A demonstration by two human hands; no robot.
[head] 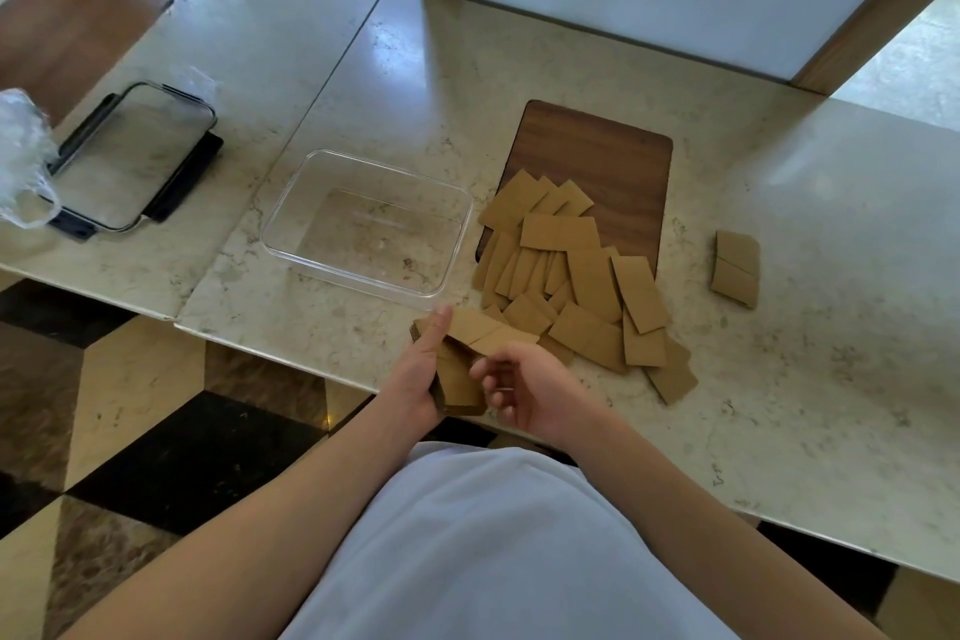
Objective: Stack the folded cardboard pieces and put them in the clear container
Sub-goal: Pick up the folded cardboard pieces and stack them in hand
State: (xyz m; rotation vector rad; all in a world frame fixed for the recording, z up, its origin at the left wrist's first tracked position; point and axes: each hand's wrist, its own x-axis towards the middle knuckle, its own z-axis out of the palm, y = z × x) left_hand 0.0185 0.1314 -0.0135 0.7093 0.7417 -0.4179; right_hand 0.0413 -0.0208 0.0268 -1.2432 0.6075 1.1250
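Marble-look table (571,68), two slabs butted w/ a seam running diagonally at left. No readable writing or brand on anything.

Wood board (613,161) lies flat mid-table, right of centre. A second, bigger wood panel (67,31) sits far left, partly cut off by the edge.

Clear container (363,224) stands open on the table just left of the board, nothing inside; it's apart from the cardboard.

Lid (130,156) w/ black clips rests flat well left of the container; crumpled clear plastic (21,156) overlaps its left end.

Loose pile (571,286) of folded tan cardboard pieces sprawls from the board's near half down onto the table, overlapping at all angles. One small set of two pieces (735,268) lies alone, well right of the pile.

Stack (462,379) of pieces is held at the table's near edge, just below the container's near corner and touching the pile's left fringe. Top pieces fan out to the right.

Left hand (415,379): forearm comes in from lower left, fingers curled under the stack, thumb stretched up along its left edge – gripping it.

Right hand (524,390): forearm from lower right, palm turned left, fingers loosely curled beside the stack's right edge. Can't tell if fingertips pinch it or just touch.
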